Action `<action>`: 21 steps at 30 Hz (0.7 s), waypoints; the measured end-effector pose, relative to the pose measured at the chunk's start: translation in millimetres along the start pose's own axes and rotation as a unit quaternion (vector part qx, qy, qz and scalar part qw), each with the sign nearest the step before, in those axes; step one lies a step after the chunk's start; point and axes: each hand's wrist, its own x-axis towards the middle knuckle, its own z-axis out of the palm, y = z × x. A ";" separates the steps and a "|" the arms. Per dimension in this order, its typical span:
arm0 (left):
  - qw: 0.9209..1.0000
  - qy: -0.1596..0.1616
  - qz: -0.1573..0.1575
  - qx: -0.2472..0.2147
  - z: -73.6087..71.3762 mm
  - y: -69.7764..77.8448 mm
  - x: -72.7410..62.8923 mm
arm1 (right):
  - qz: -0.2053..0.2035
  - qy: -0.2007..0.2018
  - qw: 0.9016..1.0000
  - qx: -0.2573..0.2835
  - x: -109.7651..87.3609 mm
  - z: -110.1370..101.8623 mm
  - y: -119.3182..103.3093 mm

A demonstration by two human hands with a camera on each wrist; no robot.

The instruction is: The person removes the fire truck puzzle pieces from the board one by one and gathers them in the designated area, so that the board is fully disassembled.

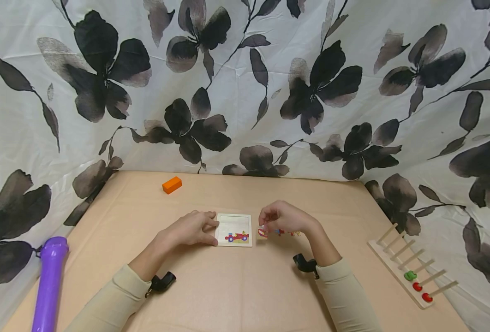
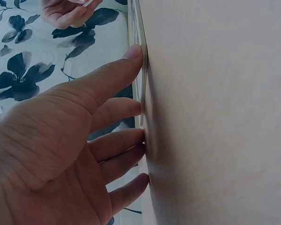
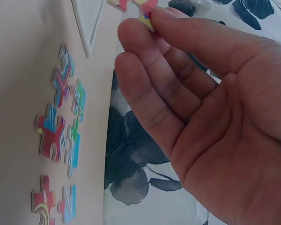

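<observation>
A shallow white puzzle tray (image 1: 228, 225) lies flat on the table; joined pieces picturing a red and blue vehicle (image 1: 237, 237) fill its lower right part. My left hand (image 1: 191, 229) rests at the tray's left side, thumb and fairly straight fingertips touching its edge. To the right of the tray, my right hand (image 1: 285, 216) pinches a red and yellow jigsaw piece (image 3: 121, 5) between thumb and fingers, above the table. Below that hand, several loose jigsaw pieces (image 3: 54, 136) in red, blue and green lie on the table, partly hidden by it in the head view.
An orange block (image 1: 172, 185) sits near the table's back edge. At the right stands a wooden peg rack (image 1: 398, 272) with upright sticks and red and green beads. A purple tube-shaped object (image 1: 50, 283) is at the left edge. Floral cloth (image 1: 245, 92) hangs behind.
</observation>
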 end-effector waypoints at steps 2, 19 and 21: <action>1.000 0.000 -0.001 0.000 0.2 -0.1 -0.2 | 0.003 -0.004 1.000 -0.005 -0.8 -0.4 2.3; 1.000 0.000 -0.012 -0.003 -0.6 2.2 -1.2 | 0.062 -0.028 0.998 0.010 -3.4 -0.8 19.9; 1.000 0.000 -0.010 -0.001 -0.6 2.0 -1.3 | 0.067 -0.032 0.997 0.010 -3.1 0.6 21.3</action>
